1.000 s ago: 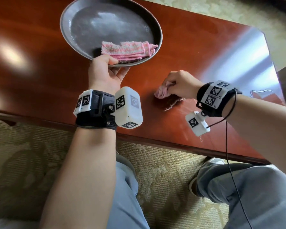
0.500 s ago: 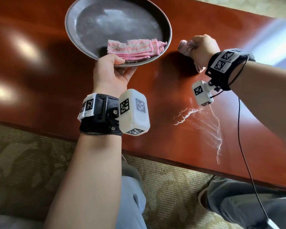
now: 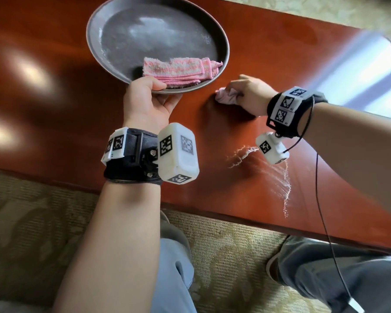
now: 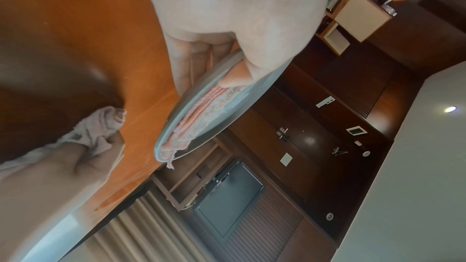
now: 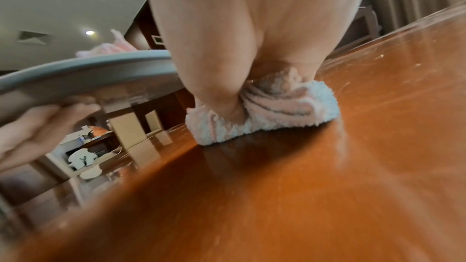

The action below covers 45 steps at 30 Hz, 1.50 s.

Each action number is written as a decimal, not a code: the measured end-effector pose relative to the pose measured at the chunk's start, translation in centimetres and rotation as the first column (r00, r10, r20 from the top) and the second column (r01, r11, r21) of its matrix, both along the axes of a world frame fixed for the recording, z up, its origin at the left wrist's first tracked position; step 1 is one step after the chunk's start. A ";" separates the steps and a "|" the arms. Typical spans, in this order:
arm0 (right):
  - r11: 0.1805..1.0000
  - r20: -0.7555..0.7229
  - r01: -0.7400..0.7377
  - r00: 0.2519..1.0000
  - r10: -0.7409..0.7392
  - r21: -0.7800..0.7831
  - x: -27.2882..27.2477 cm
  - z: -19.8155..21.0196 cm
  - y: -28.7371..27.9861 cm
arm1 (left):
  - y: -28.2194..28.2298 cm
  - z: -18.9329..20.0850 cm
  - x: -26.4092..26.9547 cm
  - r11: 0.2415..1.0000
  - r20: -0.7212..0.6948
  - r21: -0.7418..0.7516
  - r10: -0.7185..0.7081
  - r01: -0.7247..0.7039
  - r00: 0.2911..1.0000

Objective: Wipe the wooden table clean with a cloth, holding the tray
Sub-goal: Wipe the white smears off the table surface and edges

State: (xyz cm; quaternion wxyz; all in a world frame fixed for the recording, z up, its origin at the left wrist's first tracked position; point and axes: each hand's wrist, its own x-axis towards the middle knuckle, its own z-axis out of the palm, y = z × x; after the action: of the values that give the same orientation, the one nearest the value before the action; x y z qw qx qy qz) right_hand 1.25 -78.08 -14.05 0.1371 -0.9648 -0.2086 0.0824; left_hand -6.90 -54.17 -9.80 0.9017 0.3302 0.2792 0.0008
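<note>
Right hand [image 3: 250, 92] slid back toward the tray [image 3: 113, 71] rim, fingers bunched round the cloth [image 3: 226, 98] on the table [image 3: 54, 109]. Left wrist view: left hand [image 4: 227, 33] pinches the rim, thumb on top. Right wrist view: cloth [image 5: 267, 111] pressed flat beside the raised tray [image 5: 83, 71].

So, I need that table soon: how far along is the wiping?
Partly done. The left hand holds the tray lifted off the wooden table, a folded cloth lying in it. In hand: the right hand presses a bunched cloth onto the wood beside the tray. Left: white streaks near the front edge are not yet wiped.
</note>
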 end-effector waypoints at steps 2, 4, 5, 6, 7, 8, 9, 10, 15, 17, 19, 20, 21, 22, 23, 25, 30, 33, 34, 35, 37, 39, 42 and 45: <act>0.998 0.001 -0.068 0.998 0.068 0.006 -1.7 0.1 0.0 | -0.3 0.3 -0.4 1.000 0.005 0.003 -0.013 0.013 1.000; 0.994 -0.006 -0.112 0.994 0.112 0.015 -3.6 0.2 0.2 | -0.7 0.5 -0.8 1.000 0.010 0.008 -0.025 0.024 1.000; 0.991 -0.014 -0.133 0.991 0.133 0.024 -4.6 0.2 0.2 | -0.8 0.6 -1.0 1.000 0.011 0.010 -0.029 0.029 1.000; 0.987 -0.019 -0.158 0.987 0.159 0.038 -5.6 0.3 0.3 | -1.0 0.7 -1.2 0.999 0.013 0.011 -0.032 0.032 0.999; 0.983 -0.028 -0.179 0.983 0.180 0.043 -6.6 0.5 0.3 | -1.1 0.8 -1.3 0.999 0.017 0.008 -0.034 0.034 0.999; 0.980 -0.040 -0.196 0.979 0.198 0.043 -7.4 0.6 0.1 | -1.3 0.8 -1.3 0.999 0.020 0.006 -0.034 0.034 0.999; 0.978 -0.059 -0.207 0.976 0.209 0.038 -8.2 0.8 0.0 | -1.4 0.9 -1.4 0.999 0.021 0.002 -0.036 0.036 0.999; 0.975 -0.082 -0.219 0.972 0.221 0.040 -8.9 0.9 -0.3 | -1.5 1.0 -1.5 0.999 0.019 0.003 -0.038 0.037 0.999; 0.976 -0.215 -0.203 0.952 0.217 0.083 -10.9 1.7 -1.7 | -3.0 1.1 -1.6 0.998 0.012 0.000 -0.056 0.056 0.998; 0.985 -0.182 -0.129 0.972 0.148 0.112 -10.9 2.5 -2.6 | -3.9 1.1 -1.4 0.998 0.011 -0.014 -0.063 0.063 0.998; 0.982 -0.094 -0.009 0.995 0.028 0.189 -10.2 3.2 -4.1 | -4.7 1.1 -1.0 0.998 0.007 -0.022 -0.062 0.062 0.998; 0.971 -0.055 0.072 0.997 -0.061 0.227 -9.4 3.4 -5.1 | -5.2 1.1 -0.9 0.997 0.008 -0.023 -0.067 0.067 0.998; 0.956 -0.028 0.150 0.989 -0.148 0.253 -8.6 3.6 -6.1 | -5.7 1.1 -0.7 0.997 0.010 -0.026 -0.073 0.073 0.997; 0.933 -0.002 0.227 0.972 -0.236 0.280 -7.7 3.7 -7.2 | -6.1 1.1 -0.5 0.997 0.012 -0.030 -0.075 0.076 0.997; 0.909 0.026 0.293 0.949 -0.314 0.295 -6.9 3.8 -8.2 | -6.6 1.1 -0.2 0.996 0.014 -0.033 -0.078 0.078 0.997; 0.851 0.017 0.404 0.901 -0.434 0.336 -5.1 3.8 -10.4 | -7.5 1.0 0.2 0.996 0.015 -0.035 -0.084 0.085 0.996; 0.702 -0.068 0.633 0.756 -0.651 0.326 -0.5 1.5 -15.7 | -8.7 0.7 1.5 0.995 0.021 -0.019 -0.093 0.094 0.995; 0.694 0.023 0.691 0.705 -0.709 0.203 0.5 0.9 -16.9 | -9.0 0.6 2.0 0.995 0.026 -0.004 -0.103 0.103 0.994; 0.710 0.043 0.690 0.712 -0.700 0.141 0.8 0.6 -17.4 | -9.1 0.5 2.1 0.995 0.021 0.001 -0.105 0.105 0.994; 0.724 0.047 0.687 0.722 -0.690 0.067 0.9 0.2 -17.8 | -9.1 0.5 2.1 0.994 0.018 0.005 -0.107 0.106 0.994; 0.739 0.042 0.673 0.740 -0.672 -0.040 1.3 -0.6 -17.9 | -9.1 0.5 2.1 0.994 0.009 0.012 -0.107 0.107 0.994; 0.743 0.012 0.666 0.745 -0.667 -0.065 1.8 -0.9 -17.7 | -9.0 0.5 2.1 0.994 0.014 0.012 -0.109 0.109 0.994; 0.783 -0.052 0.621 0.781 -0.622 -0.032 2.4 -0.7 -17.1 | -8.6 0.7 1.9 0.994 0.034 0.007 -0.106 0.106 0.994; 0.850 -0.051 0.526 0.849 -0.526 -0.018 2.3 -0.5 -15.8 | -8.2 0.8 1.6 0.995 0.041 0.002 -0.103 0.103 0.994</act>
State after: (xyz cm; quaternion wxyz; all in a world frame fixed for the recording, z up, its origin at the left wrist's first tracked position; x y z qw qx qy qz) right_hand 3.53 -93.90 -14.59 0.1582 -0.9828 0.0671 0.0679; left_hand -5.32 -62.36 -8.96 0.9061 0.3440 0.2433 -0.0391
